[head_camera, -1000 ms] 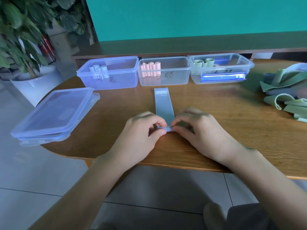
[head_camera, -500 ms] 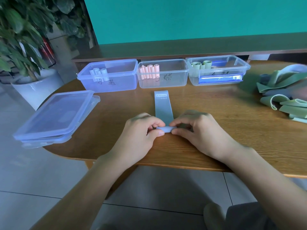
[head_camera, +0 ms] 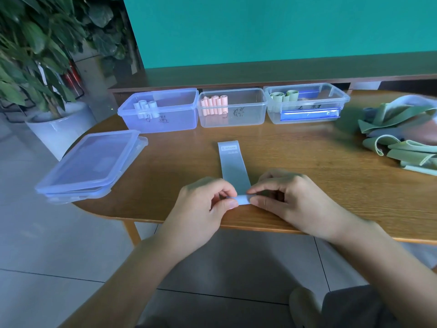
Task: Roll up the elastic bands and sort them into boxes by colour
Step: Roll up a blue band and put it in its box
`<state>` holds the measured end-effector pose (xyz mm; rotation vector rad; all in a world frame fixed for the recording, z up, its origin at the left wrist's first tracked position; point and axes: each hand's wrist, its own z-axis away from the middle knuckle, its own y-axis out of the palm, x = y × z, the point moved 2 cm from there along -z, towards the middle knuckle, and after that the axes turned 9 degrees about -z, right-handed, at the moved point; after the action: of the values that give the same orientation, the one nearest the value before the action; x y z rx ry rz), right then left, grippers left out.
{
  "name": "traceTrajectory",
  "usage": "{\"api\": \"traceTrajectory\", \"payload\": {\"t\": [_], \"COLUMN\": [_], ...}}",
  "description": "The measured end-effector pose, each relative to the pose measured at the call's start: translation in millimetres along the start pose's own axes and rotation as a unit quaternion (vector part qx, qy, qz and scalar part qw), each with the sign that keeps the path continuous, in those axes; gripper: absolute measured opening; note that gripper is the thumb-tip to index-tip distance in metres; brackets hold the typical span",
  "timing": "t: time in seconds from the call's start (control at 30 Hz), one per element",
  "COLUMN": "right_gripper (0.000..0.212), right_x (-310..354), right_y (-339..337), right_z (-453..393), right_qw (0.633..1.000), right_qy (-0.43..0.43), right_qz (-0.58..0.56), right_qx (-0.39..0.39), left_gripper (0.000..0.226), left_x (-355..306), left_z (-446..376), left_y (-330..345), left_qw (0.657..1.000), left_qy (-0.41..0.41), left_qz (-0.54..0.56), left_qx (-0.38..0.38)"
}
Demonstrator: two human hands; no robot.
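Rolling the flat pale-blue elastic band (head_camera: 233,165) on the wooden bench (head_camera: 307,166): both my hands, left (head_camera: 203,204) and right (head_camera: 286,200), pinch its small started roll at the near edge. Boxes hold a few rolls; the loose pile (head_camera: 402,138) remains.

Light: soft, even daylight; my view is bright enough, a little cool and bluish.
Shadows: faint and soft under my left hand (head_camera: 203,204) and right hand (head_camera: 288,200) on the counter (head_camera: 307,162).
Glare: a bright blue-white streak on the front wall of the right-hand box (head_camera: 307,113); a pale sheen on the stacked lids (head_camera: 89,162).
Distortion: wide-angle; the counter edge bows and the wall ledge (head_camera: 283,72) tilts.
Sharpness: centre is crisp; the plant (head_camera: 35,55) and the pile of bands (head_camera: 402,136) at the edges look soft.
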<state>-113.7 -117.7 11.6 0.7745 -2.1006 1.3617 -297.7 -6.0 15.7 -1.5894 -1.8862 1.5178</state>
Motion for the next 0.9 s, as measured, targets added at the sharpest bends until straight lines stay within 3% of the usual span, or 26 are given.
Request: {"api": "traceTrajectory", "payload": {"t": [0.43,0.63,0.9], "right_gripper": [0.01,0.011,0.013], "right_x": [-3,-6,-6], "right_y": [6,4,8], "right_z": [-9,-15,-18], "right_qw": [1.0,1.0,0.999], "right_qy": [-0.021,-0.021,-0.036], "right_qz": [-0.015,-0.005,0.017], "right_qx": [0.002,0.003,-0.037], "left_gripper": [0.013,0.015,0.009], "left_x": [9,5,7], "left_z": [-6,-6,-15], "left_y": [1,2,2], "left_qw": [0.999,1.0,1.0], "left_qy": [0.01,-0.014,-0.004], "left_qz": [-0.013,-0.003,-0.024], "left_qx": [-0.03,-0.004,-0.006]}}
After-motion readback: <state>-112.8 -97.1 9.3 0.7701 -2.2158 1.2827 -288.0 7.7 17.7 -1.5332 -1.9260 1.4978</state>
